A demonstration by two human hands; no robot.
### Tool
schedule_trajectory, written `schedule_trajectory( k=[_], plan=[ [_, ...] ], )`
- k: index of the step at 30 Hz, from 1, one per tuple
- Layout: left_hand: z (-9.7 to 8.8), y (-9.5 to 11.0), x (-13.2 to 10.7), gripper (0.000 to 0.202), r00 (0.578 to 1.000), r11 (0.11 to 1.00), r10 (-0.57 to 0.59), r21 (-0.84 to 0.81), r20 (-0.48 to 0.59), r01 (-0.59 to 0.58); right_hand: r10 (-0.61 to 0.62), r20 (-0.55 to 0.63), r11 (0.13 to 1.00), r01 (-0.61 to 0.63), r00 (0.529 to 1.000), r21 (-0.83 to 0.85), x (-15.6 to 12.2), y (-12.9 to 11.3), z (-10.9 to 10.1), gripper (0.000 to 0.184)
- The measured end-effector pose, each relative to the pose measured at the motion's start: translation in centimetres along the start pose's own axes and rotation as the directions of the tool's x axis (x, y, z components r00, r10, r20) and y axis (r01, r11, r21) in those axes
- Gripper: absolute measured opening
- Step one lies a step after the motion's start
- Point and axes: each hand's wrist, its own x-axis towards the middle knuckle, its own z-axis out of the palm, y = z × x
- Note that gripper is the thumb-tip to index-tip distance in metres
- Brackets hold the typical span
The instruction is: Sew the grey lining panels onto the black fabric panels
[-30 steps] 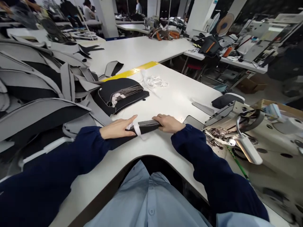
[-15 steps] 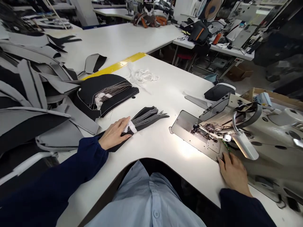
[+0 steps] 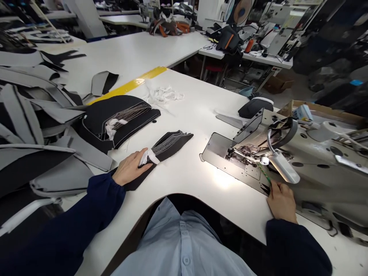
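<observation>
My left hand (image 3: 130, 168) lies on a tied bundle of black fabric pieces (image 3: 163, 145), its fingers laid flat over the white tie around the bundle's middle. The bundle fans out to the right on the white table (image 3: 195, 111). At the base of the sewing machine (image 3: 301, 153), my right hand (image 3: 281, 201) has its fingers curled around something small beside a thin green cord (image 3: 264, 174); what they grip is hidden. The machine's lamp (image 3: 283, 165) lights the needle plate (image 3: 227, 157).
A second black bundle (image 3: 117, 117) lies behind the first. Grey and black cut panels (image 3: 34, 126) are heaped on the left. White ties (image 3: 163, 94) and yellow tape (image 3: 129, 84) are farther back. A dark pad (image 3: 254, 107) sits behind the machine. More work tables stand beyond.
My right hand left the bundle and moved to the sewing machine's base. The bundle's free end has fanned out on the table. My left hand stays on the tie.
</observation>
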Motion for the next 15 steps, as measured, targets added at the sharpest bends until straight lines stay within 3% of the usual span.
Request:
schedule_trajectory(
  k=[5,9,12,15],
  plan=[
    [-0.7,-0.5,1.2,0.069,0.997,0.996,-0.063,0.068,0.046,0.06,0.026,-0.054,1.0,-0.026,0.998,0.005,0.3,-1.1,-0.7,0.037],
    [-0.6,-0.5,1.7,0.063,0.996,0.988,-0.086,0.128,0.009,0.084,0.0,-0.084,1.0,-0.002,0.996,-0.026,-0.4,-1.9,-2.2,0.039],
    [0.0,-0.1,1.6,0.061,0.999,0.997,-0.044,0.065,-0.017,0.045,-0.059,-0.051,0.998,0.06,0.997,0.018,-1.4,-1.3,-2.5,0.041],
    [0.2,0.5,1.3,0.062,0.999,0.999,-0.028,0.031,-0.037,0.029,-0.032,-0.016,0.995,0.033,0.999,0.09,-1.7,-0.2,-1.9,0.04]
  ],
)
